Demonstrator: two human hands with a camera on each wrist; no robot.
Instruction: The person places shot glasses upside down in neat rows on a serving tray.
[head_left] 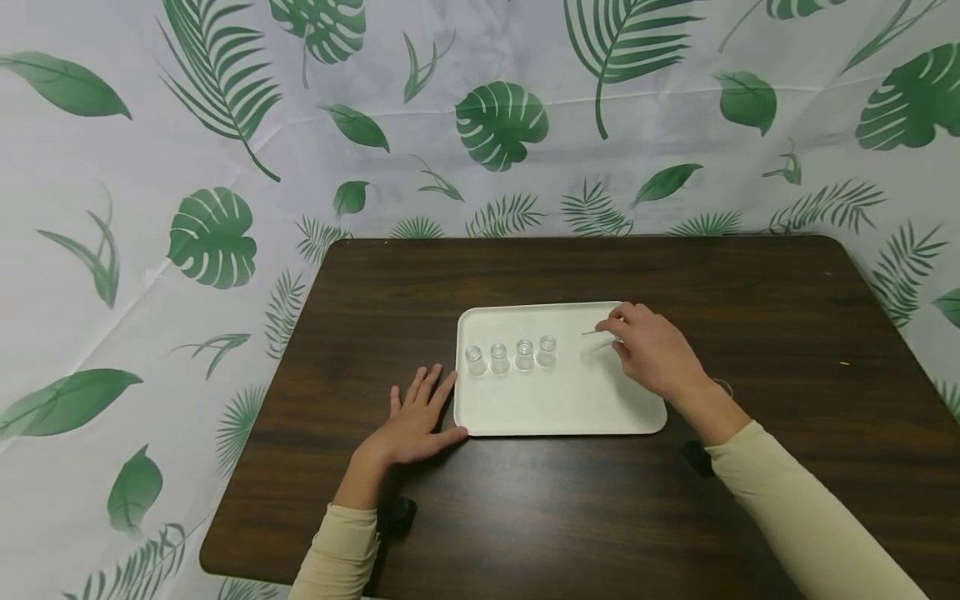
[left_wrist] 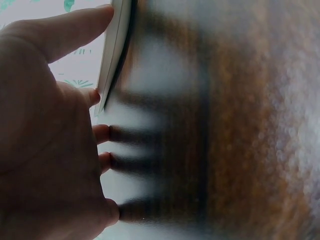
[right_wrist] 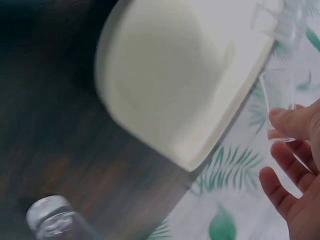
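Observation:
Several small clear shot glasses (head_left: 524, 356) stand in a row on the left half of a white rectangular tray (head_left: 510, 408). Over the tray's right half, my right hand (head_left: 652, 350) pinches another clear shot glass (right_wrist: 281, 92) between thumb and fingers. That glass looks faint in the head view, so whether it touches the tray cannot be told there. My left hand (head_left: 408, 429) rests at the tray's left edge with fingers spread on the table. Its thumb and index finger touch the tray's rim; the left wrist view shows the palm (left_wrist: 45, 130) from below.
A clear bottle-like thing with a whitish top (right_wrist: 47, 212) stands on the dark wooden table (head_left: 570, 517), right of the tray and mostly hidden by the right forearm in the head view. A leaf-patterned white cloth (head_left: 420, 167) hangs behind the table.

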